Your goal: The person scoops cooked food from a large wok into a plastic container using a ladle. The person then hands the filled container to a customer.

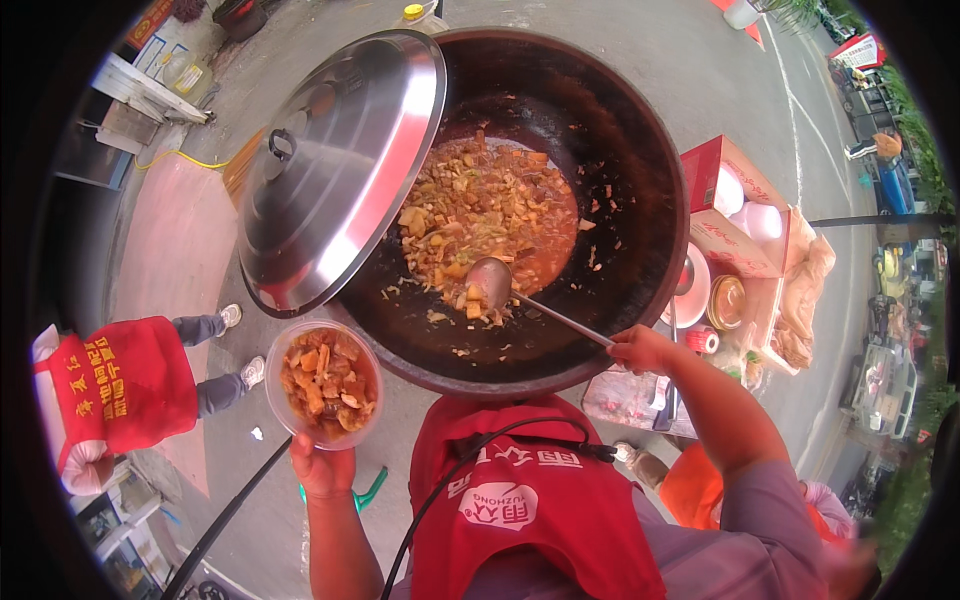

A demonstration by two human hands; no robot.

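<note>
My left hand [325, 466] holds a clear plastic bowl [271, 375] from below, filled with chunky red-brown stew [330, 379]. In my right hand [643, 349] is the handle of a metal ladle [491, 283]. The ladle's head rests low in a large dark wok [622, 225], with several yellowish chunks beside and below it. More stew [495, 217] with diced vegetables and reddish broth lies in the wok's bottom. A domed stainless-steel lid [337, 172] with a small black handle leans over the wok's left side, covering part of its rim.
To the right, a small table [630, 397] stands near a red cardboard box [757, 240] of white containers, a pale bowl [694, 285] and brown paper [802, 300]. A person in a red apron [127, 382] stands left; another person in orange [690, 487] is behind my right arm. A black cable [450, 465] crosses my apron.
</note>
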